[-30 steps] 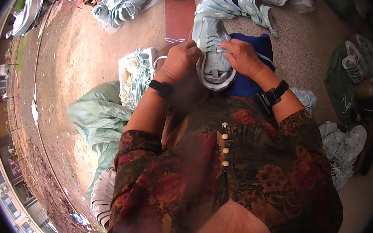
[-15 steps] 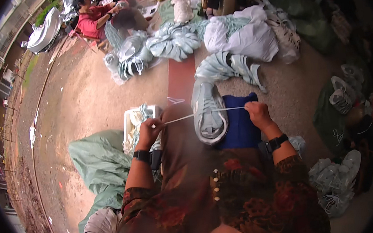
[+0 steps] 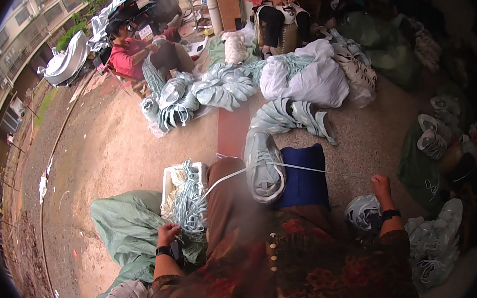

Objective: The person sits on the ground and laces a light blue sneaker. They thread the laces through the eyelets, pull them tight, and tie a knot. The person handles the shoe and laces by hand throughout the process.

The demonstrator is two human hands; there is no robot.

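Spreading across the ground (image 3: 130,153) are heaps of pale blue-grey shoe parts: a pile of uppers (image 3: 210,88) toward its far side, a white sack (image 3: 312,81) beside that pile, and a smaller stack of soles (image 3: 298,117) just in front of the sack. A green bag (image 3: 123,229) lies crumpled at the person's left, and against it stands a white crate (image 3: 169,178) with a bundle of laces (image 3: 189,205) spilling over its near edge. More shoes (image 3: 434,245) lie heaped at the person's right. Two other people sit at the far side of the ground, one in red (image 3: 129,53) and one with a white bag on the lap (image 3: 276,1).

On the person's lap a blue cloth (image 3: 304,177) covers the right knee, and a grey shoe (image 3: 263,166) rests sole-up between the knees, its right edge on the cloth. A white lace (image 3: 309,169) runs through the shoe, stretched taut out to both sides.

The left hand (image 3: 167,234) is down by the crate, fingers closed on the lace bundle. The right hand (image 3: 381,187) is drawn out wide to the right, closed in a fist on the lace end, well apart from the shoe.
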